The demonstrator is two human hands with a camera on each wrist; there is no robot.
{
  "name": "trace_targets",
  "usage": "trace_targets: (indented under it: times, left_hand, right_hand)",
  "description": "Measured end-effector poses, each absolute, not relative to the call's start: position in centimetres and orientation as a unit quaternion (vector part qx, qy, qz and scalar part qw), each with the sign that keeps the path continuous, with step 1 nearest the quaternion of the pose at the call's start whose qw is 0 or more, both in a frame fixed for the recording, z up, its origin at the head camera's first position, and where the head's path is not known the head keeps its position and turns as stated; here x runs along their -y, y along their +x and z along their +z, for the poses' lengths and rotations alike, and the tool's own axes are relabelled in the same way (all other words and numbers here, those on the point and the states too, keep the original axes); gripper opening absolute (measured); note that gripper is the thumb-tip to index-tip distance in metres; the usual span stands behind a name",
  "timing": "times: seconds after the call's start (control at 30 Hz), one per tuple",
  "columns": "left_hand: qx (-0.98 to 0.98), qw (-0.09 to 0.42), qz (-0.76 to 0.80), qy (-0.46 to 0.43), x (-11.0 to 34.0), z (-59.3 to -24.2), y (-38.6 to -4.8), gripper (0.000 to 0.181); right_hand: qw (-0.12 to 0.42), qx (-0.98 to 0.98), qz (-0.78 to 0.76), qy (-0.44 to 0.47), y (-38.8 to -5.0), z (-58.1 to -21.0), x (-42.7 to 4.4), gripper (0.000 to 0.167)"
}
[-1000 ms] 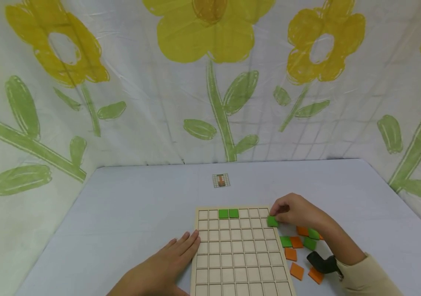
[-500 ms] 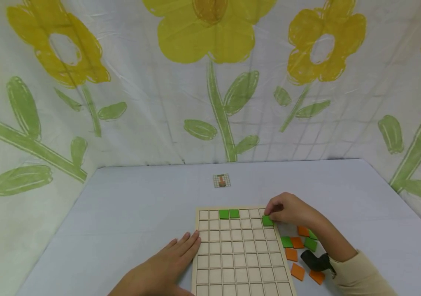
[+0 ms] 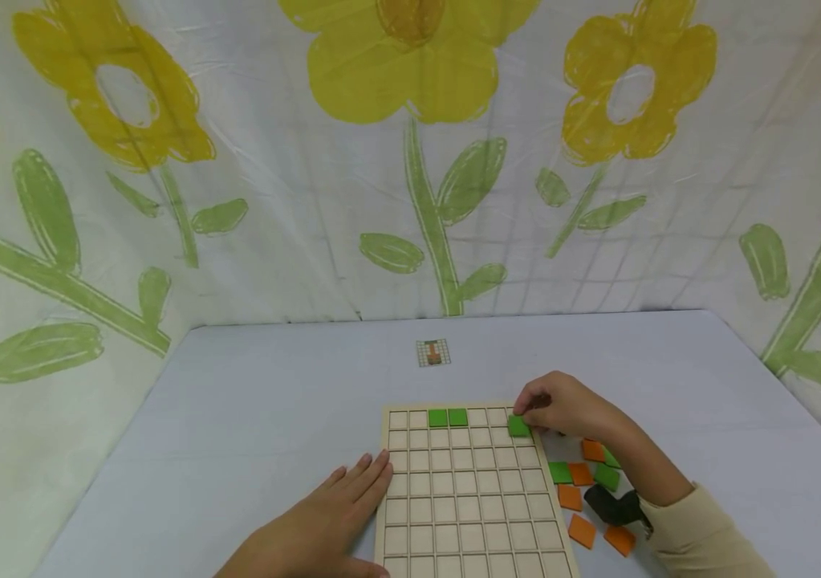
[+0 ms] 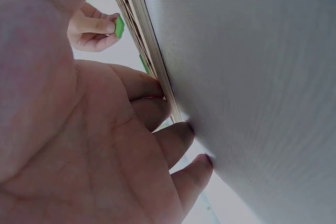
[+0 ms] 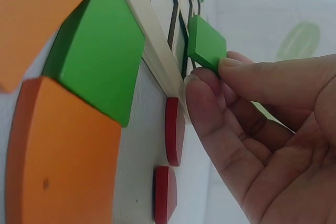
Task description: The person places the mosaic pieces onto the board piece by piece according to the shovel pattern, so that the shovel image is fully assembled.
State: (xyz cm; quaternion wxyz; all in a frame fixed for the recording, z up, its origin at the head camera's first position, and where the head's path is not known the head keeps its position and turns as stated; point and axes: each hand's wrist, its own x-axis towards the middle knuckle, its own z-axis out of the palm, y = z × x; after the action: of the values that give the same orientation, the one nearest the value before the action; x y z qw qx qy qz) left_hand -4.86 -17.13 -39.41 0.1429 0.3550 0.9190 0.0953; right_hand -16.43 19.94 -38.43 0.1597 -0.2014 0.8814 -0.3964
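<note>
A pale wooden grid board [image 3: 446, 483] lies on the table with two green tiles [image 3: 448, 417] side by side in its far row. My right hand [image 3: 562, 405] pinches another green tile [image 3: 518, 425] by thumb and fingers over the board's far right corner; in the right wrist view that held tile [image 5: 207, 43] is tilted above the cells. My left hand [image 3: 327, 514] lies flat with straight fingers touching the board's left edge. From the left wrist view, its fingertips [image 4: 181, 132] meet the board's side and the table.
Loose orange tiles [image 3: 582, 531] and green tiles [image 3: 560, 472] lie right of the board, partly under the right forearm. Red pieces [image 5: 172, 132] show in the right wrist view. A small pattern card [image 3: 433, 352] lies beyond the board. A flower-printed cloth [image 3: 294, 201] hangs behind the table.
My right hand has moved slightly left and away from me, carrying the green tile from the board's right edge to over its far right cells. The left hand stays almost still.
</note>
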Motion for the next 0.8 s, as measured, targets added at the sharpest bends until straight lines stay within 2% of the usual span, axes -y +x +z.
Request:
trace_targets:
  times: [0.27,0.57,0.8]
  left_hand:
    - [-0.917,0.137,0.102,0.362,17.3,-39.7,-5.0,0.111]
    - [-0.916,0.163,0.126,0.344,17.1,-39.6,-5.0,0.107]
    - [-0.915,0.167,0.131,0.342,17.1,-39.4,-4.9,0.106]
  right_hand:
    - [0.162,-0.879,-0.399,-0.206,-16.8,-38.6,-19.3,0.008]
    - [0.161,-0.889,-0.389,-0.179,-17.1,-38.4,-18.4,0.009]
    - [0.156,-0.882,-0.397,-0.202,-17.5,-38.6,-17.6,0.008]
